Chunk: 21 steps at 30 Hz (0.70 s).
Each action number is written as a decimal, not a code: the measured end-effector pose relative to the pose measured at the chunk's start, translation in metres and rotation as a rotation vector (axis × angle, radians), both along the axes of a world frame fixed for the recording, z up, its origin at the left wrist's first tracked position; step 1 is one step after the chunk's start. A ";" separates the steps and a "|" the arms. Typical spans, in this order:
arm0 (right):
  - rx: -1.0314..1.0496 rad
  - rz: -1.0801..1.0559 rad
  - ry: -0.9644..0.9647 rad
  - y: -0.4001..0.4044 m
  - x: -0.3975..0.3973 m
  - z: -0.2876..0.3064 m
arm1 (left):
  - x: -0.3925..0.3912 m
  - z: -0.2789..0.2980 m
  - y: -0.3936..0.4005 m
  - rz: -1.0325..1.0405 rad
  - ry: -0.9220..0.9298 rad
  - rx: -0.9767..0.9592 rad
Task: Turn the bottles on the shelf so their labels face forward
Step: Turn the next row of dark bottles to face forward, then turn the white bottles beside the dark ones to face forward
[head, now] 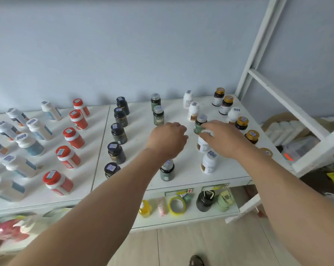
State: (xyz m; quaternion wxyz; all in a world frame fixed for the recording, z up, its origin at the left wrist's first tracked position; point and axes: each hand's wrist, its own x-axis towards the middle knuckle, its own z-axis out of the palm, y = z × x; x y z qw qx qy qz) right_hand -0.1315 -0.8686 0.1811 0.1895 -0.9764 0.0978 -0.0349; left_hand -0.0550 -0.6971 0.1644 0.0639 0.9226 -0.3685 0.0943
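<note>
broadly, the white shelf (139,181) carries columns of upright bottles running near to far: white and red ones at the left, dark ones in the middle, green, white and gold-capped ones at the right. both arms reach in from the near edge. the left hand (169,139) hovers over the green column with fingers curled downward; whether it holds anything i cannot tell. the right hand (223,138) pinches a small green bottle (199,124), just right of that column, between the white bottles. this looks like mid-task, one bottle being handled; next it likely needs a twist until its label faces near, then setting down in line.
</note>
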 end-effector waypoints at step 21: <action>-0.064 0.113 0.154 -0.088 -0.092 -0.156 | -0.121 -0.144 -0.069 0.271 0.252 0.093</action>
